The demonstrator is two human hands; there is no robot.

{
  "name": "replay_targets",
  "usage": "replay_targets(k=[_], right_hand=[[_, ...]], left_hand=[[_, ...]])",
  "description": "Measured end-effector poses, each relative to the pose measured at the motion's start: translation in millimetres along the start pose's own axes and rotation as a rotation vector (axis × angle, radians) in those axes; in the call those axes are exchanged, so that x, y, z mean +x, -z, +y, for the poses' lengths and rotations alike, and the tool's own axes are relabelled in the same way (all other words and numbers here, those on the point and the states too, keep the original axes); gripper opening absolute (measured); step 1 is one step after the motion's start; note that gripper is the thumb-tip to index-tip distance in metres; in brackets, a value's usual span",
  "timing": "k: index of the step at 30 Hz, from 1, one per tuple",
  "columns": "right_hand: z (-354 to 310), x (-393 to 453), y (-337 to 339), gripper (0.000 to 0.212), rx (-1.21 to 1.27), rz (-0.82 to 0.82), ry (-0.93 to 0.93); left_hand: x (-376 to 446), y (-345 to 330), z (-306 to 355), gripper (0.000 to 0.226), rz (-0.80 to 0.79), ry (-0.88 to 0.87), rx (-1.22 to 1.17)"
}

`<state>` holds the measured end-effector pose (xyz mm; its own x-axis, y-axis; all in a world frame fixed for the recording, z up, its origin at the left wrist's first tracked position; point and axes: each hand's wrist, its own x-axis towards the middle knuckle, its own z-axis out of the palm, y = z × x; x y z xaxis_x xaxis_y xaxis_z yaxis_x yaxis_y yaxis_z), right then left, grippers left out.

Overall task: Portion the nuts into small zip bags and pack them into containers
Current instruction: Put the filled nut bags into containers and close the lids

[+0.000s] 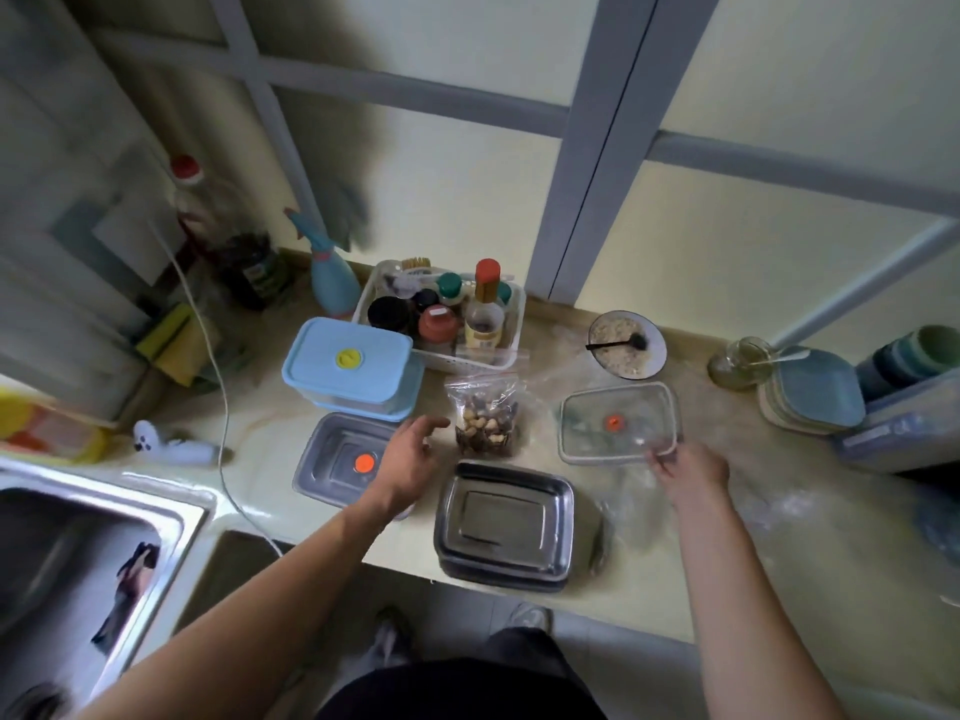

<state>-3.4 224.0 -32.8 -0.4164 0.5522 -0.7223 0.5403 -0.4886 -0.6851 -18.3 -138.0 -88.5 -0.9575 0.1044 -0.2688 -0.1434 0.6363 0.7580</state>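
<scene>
Right now my left hand [410, 459] hovers with its fingers spread and relaxed, holding nothing, just beside the clear zip bag of mixed brown and pale nuts [485, 415] that stands upright on the pale countertop [270, 433]. My right hand [688, 467] is at the near corner of the clear plastic lid with an orange valve [618, 423], fingertips pinched on its rim as far as the blur lets me judge. Directly nearer me than the bag sits the stack of empty rectangular steel containers [506, 527]; a second clear lid with an orange valve [343, 459] lies partly under my left wrist.

I judge the nut bag to be soft and slumpy, its weight low down and its film slick, so I would take it around the filled middle rather than by the thin top seal. The lid looks light but stiff, and gripping one edge should tip it up cleanly.
</scene>
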Motion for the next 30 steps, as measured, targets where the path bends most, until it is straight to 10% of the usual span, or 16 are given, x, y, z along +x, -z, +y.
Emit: replay_targets(k=[12,19,22,27,30], right_hand=[[42.8,39.3,9.0,0.011,-0.162,0.2,-0.119],[23.8,14.2,0.4,0.033,-0.441,0.478,0.253],[24.8,0.3,-17.2,0.026,-0.42,0.282,0.532],[29.1,-33.3,-51.9,0.023,-0.592,-0.529,0.383],[35.0,-57.4,-70.1,0.019,-0.538,-0.63,0.445]], left_hand=[[33.3,-21.7,53.7,0.026,-0.055,0.378,-0.373],[17.2,-26.7,66.9,0.03,0.102,0.326,-0.276],[7.8,-27.4,74.6,0.023,0.127,0.286,-0.363],[-6.8,-18.5,92.1,0.026,0.126,0.155,-0.532],[-14.7,-11.9,101.5,0.028,0.1,0.098,-0.635]])
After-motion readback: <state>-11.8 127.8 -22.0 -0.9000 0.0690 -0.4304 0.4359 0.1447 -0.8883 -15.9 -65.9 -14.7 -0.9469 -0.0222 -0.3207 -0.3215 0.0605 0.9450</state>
